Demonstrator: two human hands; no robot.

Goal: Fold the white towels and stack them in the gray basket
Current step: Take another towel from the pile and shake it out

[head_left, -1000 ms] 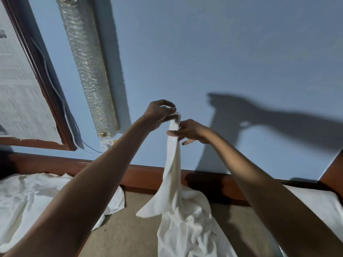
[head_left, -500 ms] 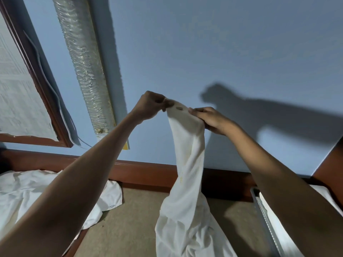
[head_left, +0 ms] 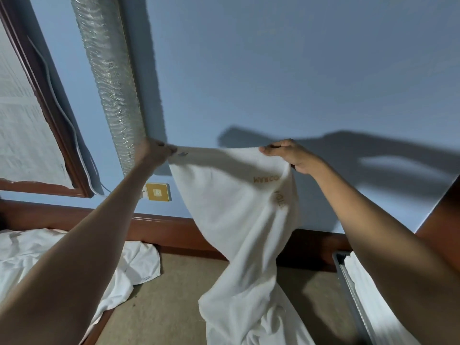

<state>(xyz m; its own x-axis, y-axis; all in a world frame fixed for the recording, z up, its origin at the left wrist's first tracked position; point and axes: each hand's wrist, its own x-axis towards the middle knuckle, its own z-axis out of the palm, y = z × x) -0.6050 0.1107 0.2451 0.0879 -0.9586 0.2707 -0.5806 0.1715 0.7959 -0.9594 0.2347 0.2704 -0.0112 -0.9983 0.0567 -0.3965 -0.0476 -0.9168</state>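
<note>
Beige flat surface point(head_left: 161, 307) lies closest, at the bottom of the view, and the lower end of the white terry towel with gold lettering point(head_left: 236, 215) is bunched on it. To the left on this surface lies a loose heap of unfolded white towels point(head_left: 62, 257). To the right, under the right forearm, shows the rim of the gray slotted basket point(head_left: 348, 290), with white cloth already inside. Higher up, the towel hangs from its top edge, which runs left to right, almost level, between the two hands. The left hand point(head_left: 153, 155) pinches one corner with curled fingers, and the right hand point(head_left: 291, 155) grips the other end of this edge. The hands are well apart, so the edge is nearly stretched, and the long axis of the towel goes downward from them. I judge that the next fold needs the two corners to meet; the basket is nearer to the right hand. Behind stand a brown wooden baseboard point(head_left: 169, 227) and a plain blue wall point(head_left: 273, 70) with a silver ribbed duct point(head_left: 109, 78)
</note>
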